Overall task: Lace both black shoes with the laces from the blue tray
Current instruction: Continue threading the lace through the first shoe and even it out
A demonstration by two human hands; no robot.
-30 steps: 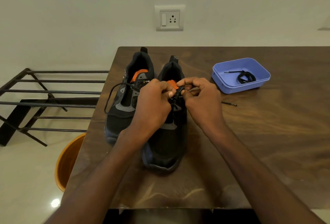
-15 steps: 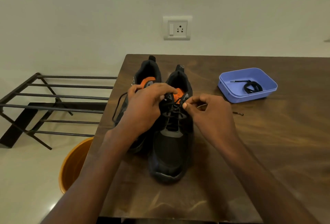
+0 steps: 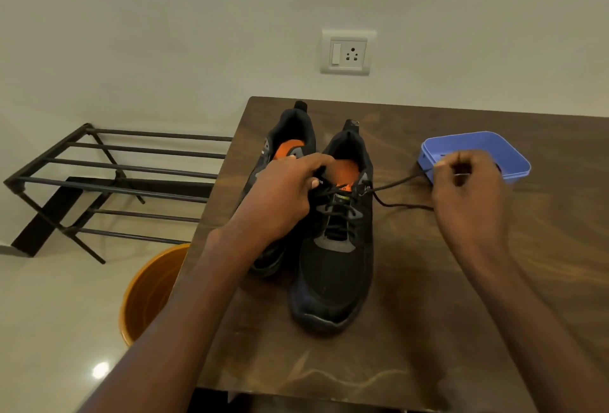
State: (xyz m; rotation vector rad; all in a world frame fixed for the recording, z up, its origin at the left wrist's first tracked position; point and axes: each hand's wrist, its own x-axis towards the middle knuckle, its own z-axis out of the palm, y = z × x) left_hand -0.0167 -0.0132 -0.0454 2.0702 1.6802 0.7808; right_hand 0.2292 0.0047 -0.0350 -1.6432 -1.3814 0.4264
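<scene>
Two black shoes stood side by side near the left edge of the brown tabletop (image 3: 428,280), toes toward the near edge, heels toward the far edge; the right shoe (image 3: 333,248) sat nearer the person than the left shoe (image 3: 286,149), and both showed orange insoles; the right shoe carried a black lace (image 3: 395,183) crossed through its eyelets, with the lace running out from the top eyelet on its right side toward the right edge of the tabletop; the left hand (image 3: 280,195) lay over the gap between the shoes at the tongue of the right shoe, its fingers curled down and gripping the upper lacing at the top left eyelet, though the exact hold was partly hidden by the hand itself; the right hand (image 3: 468,195) was held well to the right of the shoe, fingers curled and pinching the lace, which stretched taut from the eyelet to the fingers, while a second, slacker strand ran lower from the shoe toward the heel of that hand; the blue tray (image 3: 514,162) sat just behind the right hand toward the far right of the tabletop, its contents mostly hidden by the hand; beyond the left edge stood a black metal rack (image 3: 125,178) and an orange bucket (image 3: 148,290) on the floor; a wall socket (image 3: 348,52) was set above the far edge.
</scene>
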